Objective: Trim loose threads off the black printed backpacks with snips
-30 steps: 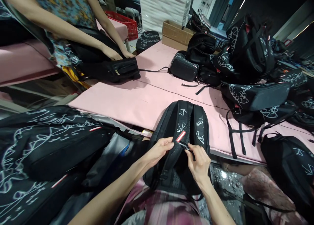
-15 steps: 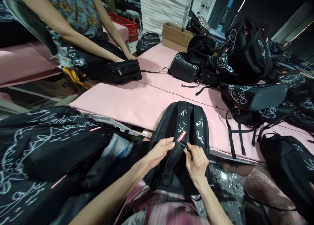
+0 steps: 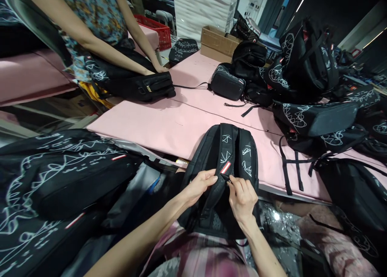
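Observation:
A black backpack (image 3: 238, 148) with white scribble print lies on its front at the near edge of the pink table (image 3: 169, 123), straps facing up. My left hand (image 3: 198, 185) pinches the left shoulder strap just beside a small red and white tag (image 3: 225, 167). My right hand (image 3: 242, 197) is closed on a small dark tool whose tip touches the strap below the tag; I cannot make out what the tool is.
Across the table a person's hands (image 3: 152, 69) rest on a black bag (image 3: 145, 87). Several black printed backpacks (image 3: 305, 67) pile up at the right, more at my left (image 3: 60, 176). A cardboard box (image 3: 217, 43) and red crate (image 3: 157, 31) stand at the back.
My right hand has drawn in toward the strap, so less of the dark tool shows. My left hand stays pinched on the strap. The other person's arms shifted slightly.

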The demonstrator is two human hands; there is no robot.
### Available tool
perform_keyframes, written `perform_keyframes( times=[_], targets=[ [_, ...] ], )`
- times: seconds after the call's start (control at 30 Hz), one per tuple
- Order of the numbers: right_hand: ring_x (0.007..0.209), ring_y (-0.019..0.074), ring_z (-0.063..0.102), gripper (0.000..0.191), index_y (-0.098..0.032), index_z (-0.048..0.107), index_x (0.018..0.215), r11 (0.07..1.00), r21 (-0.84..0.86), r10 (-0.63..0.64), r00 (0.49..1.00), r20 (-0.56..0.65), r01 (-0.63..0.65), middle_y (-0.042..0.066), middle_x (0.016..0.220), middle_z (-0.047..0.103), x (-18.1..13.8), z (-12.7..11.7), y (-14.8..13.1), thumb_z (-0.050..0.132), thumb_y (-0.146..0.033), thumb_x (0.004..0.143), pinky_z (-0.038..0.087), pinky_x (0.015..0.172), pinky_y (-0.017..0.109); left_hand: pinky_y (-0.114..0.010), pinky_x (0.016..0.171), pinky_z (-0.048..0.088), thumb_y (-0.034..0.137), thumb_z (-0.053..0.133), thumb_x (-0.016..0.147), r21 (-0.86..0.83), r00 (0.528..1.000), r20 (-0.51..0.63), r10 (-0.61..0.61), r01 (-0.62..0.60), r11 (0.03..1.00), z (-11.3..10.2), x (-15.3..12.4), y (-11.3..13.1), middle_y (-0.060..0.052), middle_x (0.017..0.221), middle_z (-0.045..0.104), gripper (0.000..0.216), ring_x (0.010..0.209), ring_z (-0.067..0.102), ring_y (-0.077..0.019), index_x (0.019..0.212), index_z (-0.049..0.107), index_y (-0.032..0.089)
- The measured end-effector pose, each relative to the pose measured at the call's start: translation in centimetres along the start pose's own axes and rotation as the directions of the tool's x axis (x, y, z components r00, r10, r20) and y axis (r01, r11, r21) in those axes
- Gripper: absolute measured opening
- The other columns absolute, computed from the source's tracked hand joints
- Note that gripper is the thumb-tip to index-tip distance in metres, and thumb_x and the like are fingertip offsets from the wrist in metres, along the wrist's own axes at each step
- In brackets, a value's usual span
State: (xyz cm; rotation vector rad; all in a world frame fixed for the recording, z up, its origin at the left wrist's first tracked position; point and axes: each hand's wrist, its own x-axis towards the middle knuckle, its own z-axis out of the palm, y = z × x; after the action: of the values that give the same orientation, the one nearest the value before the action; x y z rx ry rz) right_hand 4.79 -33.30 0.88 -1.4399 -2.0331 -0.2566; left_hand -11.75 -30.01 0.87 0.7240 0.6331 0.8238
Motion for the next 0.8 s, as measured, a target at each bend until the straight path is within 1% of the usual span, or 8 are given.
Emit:
perform_keyframes(
  times=[0.13,0.2,0.3,0.4,0.47,0.53,0.63,0.8],
  targets=[
    [0.075,0.0191,0.057,0.022,-0.021,0.063,0.104,0.997,0.068,0.041,0.998,0.048,-0.044,0.006,0.084,0.067,0.2,-0.1,-0.2,0.05,-0.017,0.087,0.043,0.07,0.033,-0.029,0.086,0.041,0.034,0.065,0.074,0.056,1.0,-0.005,0.02,-0.02,0.998,0.1,0.1,0.0,-0.008,0.101,0.067,0.042,0.095,0.058,-0.0203,0.111,0.061,0.015],
    [0.074,0.0187,0.057,0.019,-0.021,0.065,0.1,0.985,0.147,0.066,0.99,0.125,-0.084,0.005,0.082,0.068,0.8,-0.3,0.3,0.05,-0.019,0.087,0.044,0.069,0.032,-0.032,0.091,0.038,0.029,0.067,0.071,0.098,0.999,-0.016,0.047,-0.046,0.994,0.1,0.1,-0.2,-0.007,0.106,0.065,0.045,0.101,0.057,-0.0214,0.113,0.059,0.016],
    [0.076,0.0176,0.058,0.015,-0.024,0.067,0.093,0.924,0.312,0.129,0.948,0.292,-0.222,0.003,0.083,0.068,2.8,-0.4,2.8,0.055,-0.026,0.085,0.046,0.07,0.031,-0.034,0.097,0.035,0.021,0.07,0.066,0.148,0.994,-0.08,0.076,-0.063,0.987,-0.4,0.0,-0.7,-0.006,0.113,0.063,0.049,0.108,0.053,-0.0223,0.114,0.059,0.018],
    [0.084,0.0186,0.06,0.015,-0.024,0.069,0.09,0.874,0.37,0.149,0.899,0.411,-0.314,0.002,0.088,0.067,5.3,0.2,6.5,0.059,-0.03,0.081,0.046,0.077,0.033,-0.036,0.096,0.036,0.017,0.069,0.063,0.17,0.988,-0.147,0.041,-0.015,0.985,-1.4,-0.1,-0.9,-0.006,0.11,0.065,0.047,0.104,0.056,-0.0229,0.109,0.061,0.017],
    [0.087,0.0192,0.06,0.015,-0.023,0.07,0.09,0.872,0.387,0.086,0.872,0.482,-0.3,0.003,0.089,0.067,6.9,1.0,8.2,0.061,-0.029,0.079,0.045,0.079,0.034,-0.036,0.094,0.037,0.016,0.068,0.062,0.175,0.988,-0.149,0.031,-0.004,0.985,-2.0,-0.2,-0.8,-0.006,0.106,0.066,0.046,0.102,0.057,-0.0232,0.107,0.063,0.016],
    [0.088,0.0189,0.06,0.015,-0.023,0.07,0.09,0.867,0.427,-0.015,0.843,0.538,-0.257,0.003,0.089,0.067,8.1,1.8,9.0,0.063,-0.027,0.078,0.045,0.08,0.033,-0.035,0.094,0.038,0.015,0.067,0.061,0.179,0.99,-0.138,0.031,-0.006,0.984,-2.3,-0.3,-0.5,-0.006,0.105,0.067,0.045,0.102,0.057,-0.0231,0.106,0.064,0.016],
    [0.087,0.0183,0.059,0.016,-0.022,0.07,0.092,0.861,0.472,-0.133,0.809,0.573,-0.192,0.003,0.089,0.068,9.3,2.5,8.7,0.065,-0.024,0.077,0.044,0.08,0.033,-0.035,0.089,0.041,0.012,0.065,0.061,0.189,0.99,-0.141,-0.001,0.028,0.982,-2.6,-0.4,-0.2,-0.005,0.099,0.069,0.046,0.098,0.059,-0.023,0.106,0.064,0.016],
    [0.086,0.0177,0.059,0.016,-0.023,0.071,0.092,0.871,0.472,-0.205,0.774,0.599,-0.135,0.002,0.088,0.067,10.4,2.7,8.0,0.066,-0.025,0.077,0.044,0.078,0.032,-0.034,0.086,0.042,0.011,0.064,0.061,0.162,0.99,-0.132,-0.042,0.063,0.985,-3.0,-0.4,-0.1,-0.004,0.093,0.069,0.047,0.093,0.06,-0.0222,0.107,0.064,0.017]
  ],
)
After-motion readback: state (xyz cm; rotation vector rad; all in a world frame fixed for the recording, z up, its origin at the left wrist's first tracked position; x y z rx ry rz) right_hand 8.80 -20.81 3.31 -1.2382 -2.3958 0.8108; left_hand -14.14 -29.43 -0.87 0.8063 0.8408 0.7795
